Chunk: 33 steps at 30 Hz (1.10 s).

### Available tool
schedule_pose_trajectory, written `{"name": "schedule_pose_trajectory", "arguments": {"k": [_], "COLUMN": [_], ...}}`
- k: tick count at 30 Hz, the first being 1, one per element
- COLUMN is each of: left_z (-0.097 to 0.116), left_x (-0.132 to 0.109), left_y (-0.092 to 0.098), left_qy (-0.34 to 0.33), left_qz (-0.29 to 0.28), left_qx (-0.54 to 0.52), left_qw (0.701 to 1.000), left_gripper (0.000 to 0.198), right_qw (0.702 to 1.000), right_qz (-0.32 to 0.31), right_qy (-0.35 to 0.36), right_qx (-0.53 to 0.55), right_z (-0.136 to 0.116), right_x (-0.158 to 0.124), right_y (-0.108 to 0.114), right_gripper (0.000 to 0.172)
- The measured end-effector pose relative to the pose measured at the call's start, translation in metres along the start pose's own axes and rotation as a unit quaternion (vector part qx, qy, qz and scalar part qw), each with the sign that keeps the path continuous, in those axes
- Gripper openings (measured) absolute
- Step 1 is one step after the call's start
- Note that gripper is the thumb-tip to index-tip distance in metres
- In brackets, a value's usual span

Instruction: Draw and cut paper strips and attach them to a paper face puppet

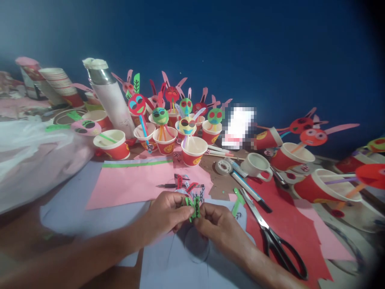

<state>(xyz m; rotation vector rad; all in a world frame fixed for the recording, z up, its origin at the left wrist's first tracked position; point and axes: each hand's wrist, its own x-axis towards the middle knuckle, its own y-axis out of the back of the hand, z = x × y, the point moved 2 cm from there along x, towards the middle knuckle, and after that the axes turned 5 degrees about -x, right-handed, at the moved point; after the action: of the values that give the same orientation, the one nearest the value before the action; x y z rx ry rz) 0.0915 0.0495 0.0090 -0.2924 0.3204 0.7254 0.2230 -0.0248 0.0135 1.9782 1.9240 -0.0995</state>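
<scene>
Low at the centre, my left hand [168, 212] pinches a small green paper strip [189, 208] with black marks. Right beside it, my right hand [218, 222] has its fingers closed on a second green paper strip [197, 206], also marked in black; whether the two are joined I cannot tell. Underneath lies a pale blue sheet [168, 265] with a drawn circle [197, 245]. Just beyond my fingers are a black pen [165, 186] and small red cut-outs [192, 186]. Black-handled scissors [264, 228] rest to the right of my right hand.
Red-and-white paper cups [195, 154] with paper faces on sticks stand behind and at right. A pink sheet [129, 182] and red paper [288, 224] lie around. A white mug [256, 165], tape roll [223, 166], thermos [111, 100] and plastic bag [36, 160] are about.
</scene>
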Motion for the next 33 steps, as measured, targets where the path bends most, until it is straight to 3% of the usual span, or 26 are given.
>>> {"name": "schedule_pose_trajectory", "arguments": {"k": [13,22,33], "left_z": [0.007,0.007,0.013], "left_x": [-0.002,-0.002,0.0], "left_y": [-0.001,0.0,0.005], "left_qy": [0.005,0.007,0.005], "left_qz": [-0.028,-0.027,0.039], "left_qx": [-0.003,0.011,0.029], "left_qw": [1.0,1.0,0.999], "left_gripper": [0.02,0.02,0.018], "right_qw": [0.999,0.999,0.998], "right_qz": [-0.051,-0.035,-0.041], "right_qy": [-0.011,-0.017,-0.018], "right_qx": [0.004,-0.002,0.051], "right_z": [0.003,0.001,-0.001], "right_x": [0.001,-0.002,-0.002], "right_y": [0.005,0.004,0.008], "right_gripper": [0.026,0.026,0.038]}}
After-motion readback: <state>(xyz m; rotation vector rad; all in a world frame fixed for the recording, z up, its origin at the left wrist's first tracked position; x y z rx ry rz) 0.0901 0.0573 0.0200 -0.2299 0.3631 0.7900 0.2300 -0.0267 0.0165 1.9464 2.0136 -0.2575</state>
